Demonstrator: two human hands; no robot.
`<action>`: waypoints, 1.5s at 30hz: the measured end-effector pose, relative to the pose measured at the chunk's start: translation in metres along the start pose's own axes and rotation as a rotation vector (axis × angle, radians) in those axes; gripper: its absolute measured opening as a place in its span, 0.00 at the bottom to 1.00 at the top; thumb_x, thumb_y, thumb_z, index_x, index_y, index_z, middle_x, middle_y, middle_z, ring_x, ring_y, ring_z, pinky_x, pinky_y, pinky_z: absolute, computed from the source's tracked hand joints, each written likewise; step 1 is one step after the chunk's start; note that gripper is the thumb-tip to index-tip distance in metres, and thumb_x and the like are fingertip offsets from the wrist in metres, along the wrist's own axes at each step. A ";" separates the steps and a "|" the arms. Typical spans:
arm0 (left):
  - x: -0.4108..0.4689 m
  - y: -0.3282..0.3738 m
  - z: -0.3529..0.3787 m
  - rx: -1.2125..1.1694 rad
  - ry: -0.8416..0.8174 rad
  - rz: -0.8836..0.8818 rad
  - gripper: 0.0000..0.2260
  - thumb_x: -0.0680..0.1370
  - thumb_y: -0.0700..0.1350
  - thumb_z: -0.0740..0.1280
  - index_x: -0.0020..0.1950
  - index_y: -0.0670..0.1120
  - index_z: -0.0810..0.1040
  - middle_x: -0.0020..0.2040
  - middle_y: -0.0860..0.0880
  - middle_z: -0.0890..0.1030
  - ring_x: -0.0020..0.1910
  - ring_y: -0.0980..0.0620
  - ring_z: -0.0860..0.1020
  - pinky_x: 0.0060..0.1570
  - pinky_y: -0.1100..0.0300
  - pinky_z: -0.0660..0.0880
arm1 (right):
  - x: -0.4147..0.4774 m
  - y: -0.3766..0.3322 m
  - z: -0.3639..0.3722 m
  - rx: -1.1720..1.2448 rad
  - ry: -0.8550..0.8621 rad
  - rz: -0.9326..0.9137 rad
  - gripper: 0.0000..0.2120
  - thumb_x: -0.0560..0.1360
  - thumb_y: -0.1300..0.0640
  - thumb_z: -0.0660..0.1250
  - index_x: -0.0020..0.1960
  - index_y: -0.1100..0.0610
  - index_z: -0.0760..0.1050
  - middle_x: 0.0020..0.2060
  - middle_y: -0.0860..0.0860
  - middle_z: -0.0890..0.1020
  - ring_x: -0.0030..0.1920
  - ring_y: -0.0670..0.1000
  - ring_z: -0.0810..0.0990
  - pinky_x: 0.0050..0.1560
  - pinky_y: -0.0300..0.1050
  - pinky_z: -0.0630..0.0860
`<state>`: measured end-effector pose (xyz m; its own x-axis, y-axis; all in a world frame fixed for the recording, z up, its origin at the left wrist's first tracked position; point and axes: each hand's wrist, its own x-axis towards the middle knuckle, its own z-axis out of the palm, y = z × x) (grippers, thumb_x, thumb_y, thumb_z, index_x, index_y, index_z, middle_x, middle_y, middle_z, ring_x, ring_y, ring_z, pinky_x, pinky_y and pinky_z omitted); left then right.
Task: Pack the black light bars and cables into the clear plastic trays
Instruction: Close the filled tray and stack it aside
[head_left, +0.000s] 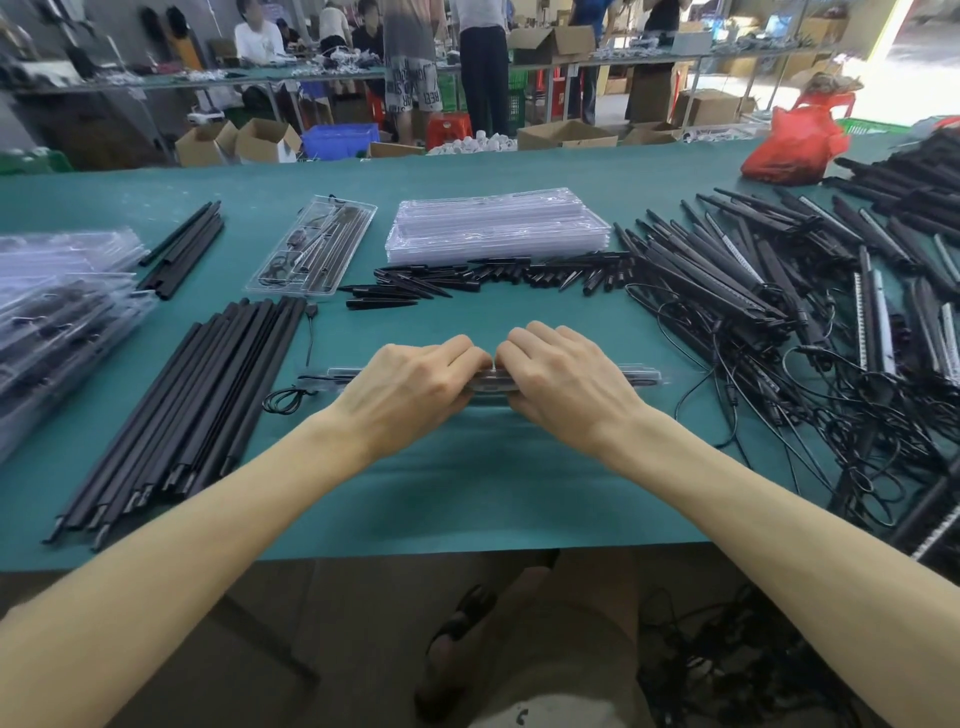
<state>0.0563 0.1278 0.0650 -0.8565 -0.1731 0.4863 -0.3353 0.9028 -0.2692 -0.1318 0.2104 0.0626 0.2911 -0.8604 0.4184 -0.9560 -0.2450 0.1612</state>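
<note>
One tray in hand, a big pile yet to pack
The left hand (415, 384) and right hand (566, 384) both clamp curled fingers over a clear tray (644, 375) holding black parts, mid-way along the green table (467, 493); filled trays (57, 312) are stacked far left, one more loaded tray (311, 249) lies behind, yet the stack of empty trays (493, 223) and the heap of light bars and cables (753, 280) at right suggest most work remains
</note>
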 end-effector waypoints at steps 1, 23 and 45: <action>-0.004 -0.001 0.000 -0.006 -0.010 -0.007 0.09 0.79 0.41 0.63 0.53 0.41 0.81 0.43 0.46 0.79 0.33 0.46 0.79 0.25 0.52 0.73 | -0.002 -0.001 0.002 0.000 -0.009 0.013 0.04 0.76 0.61 0.64 0.51 0.59 0.74 0.47 0.55 0.77 0.50 0.59 0.75 0.48 0.52 0.71; -0.071 -0.016 0.025 0.030 -0.057 -0.138 0.22 0.76 0.37 0.73 0.69 0.36 0.76 0.68 0.41 0.78 0.66 0.43 0.78 0.62 0.47 0.78 | -0.038 0.007 0.038 0.045 0.045 0.168 0.15 0.67 0.64 0.77 0.49 0.58 0.75 0.47 0.53 0.77 0.49 0.58 0.76 0.49 0.51 0.73; -0.077 -0.018 0.029 -0.023 0.066 -0.220 0.17 0.80 0.38 0.66 0.70 0.42 0.78 0.68 0.47 0.79 0.66 0.48 0.78 0.60 0.49 0.78 | -0.062 0.022 0.005 0.462 -0.124 0.517 0.36 0.68 0.30 0.68 0.67 0.52 0.74 0.59 0.49 0.73 0.63 0.50 0.66 0.63 0.44 0.65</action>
<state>0.1173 0.1137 0.0086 -0.7362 -0.3412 0.5844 -0.5012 0.8552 -0.1321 -0.1708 0.2567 0.0355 -0.1845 -0.9558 0.2292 -0.8962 0.0678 -0.4385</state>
